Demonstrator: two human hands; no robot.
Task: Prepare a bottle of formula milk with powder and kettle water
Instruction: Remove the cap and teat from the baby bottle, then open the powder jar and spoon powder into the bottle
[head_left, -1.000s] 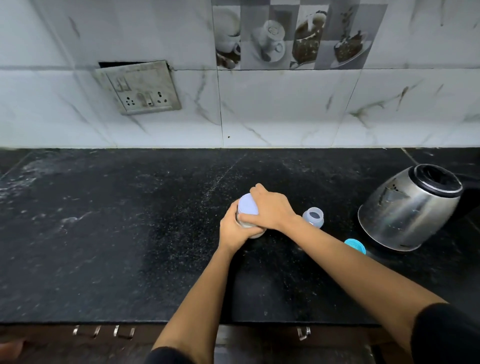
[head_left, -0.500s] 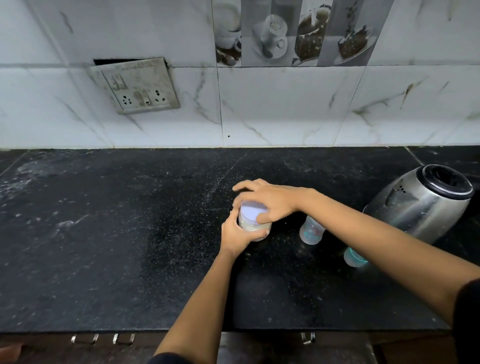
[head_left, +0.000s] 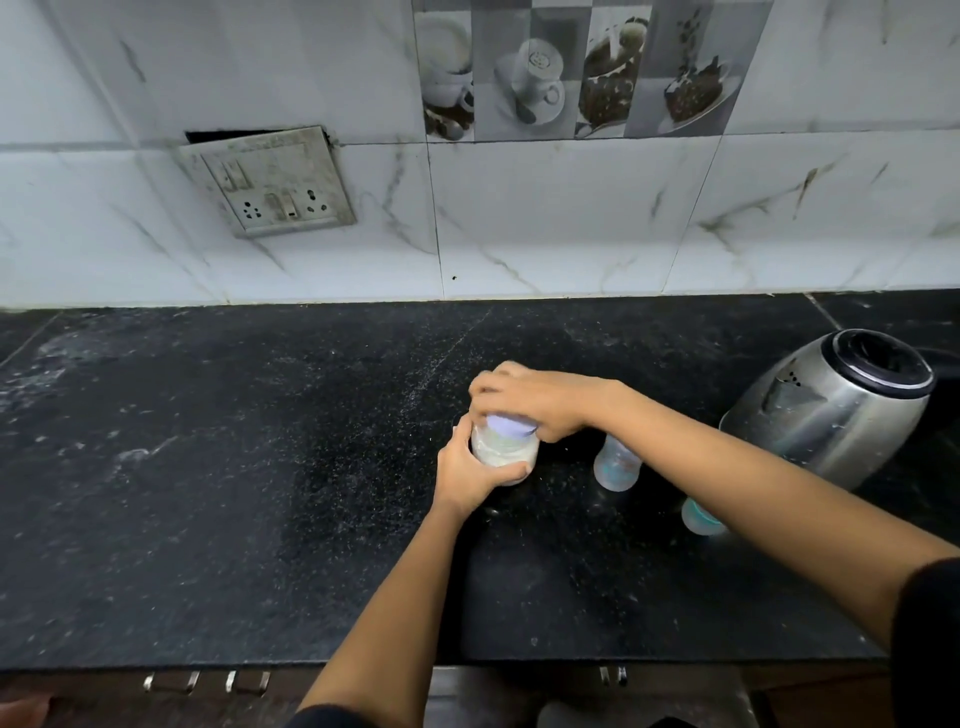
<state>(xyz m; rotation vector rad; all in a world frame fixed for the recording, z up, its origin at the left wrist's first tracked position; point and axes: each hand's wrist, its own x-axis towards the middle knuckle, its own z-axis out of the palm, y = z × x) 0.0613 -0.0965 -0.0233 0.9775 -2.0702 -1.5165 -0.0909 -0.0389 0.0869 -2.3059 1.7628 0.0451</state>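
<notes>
Powder jar (head_left: 503, 451) in left hand (head_left: 467, 470); right hand (head_left: 540, 400) seemingly grips lid (head_left: 508, 427).

I see a black speckled stone counter (head_left: 208, 493) carrying four things towards its right: a powder jar (head_left: 504, 452), a clear baby bottle (head_left: 615, 467) near it, a teal-rimmed cap (head_left: 698, 517) nearer me, and a steel kettle (head_left: 831, 410) at the far right.

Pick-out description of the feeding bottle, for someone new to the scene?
Start at the steel kettle at the right of the black counter. Just left of it stands the small bottle. Unlike the lilac-lidded jar, no hand holds it; the teal cap lies nearer the edge.
</notes>
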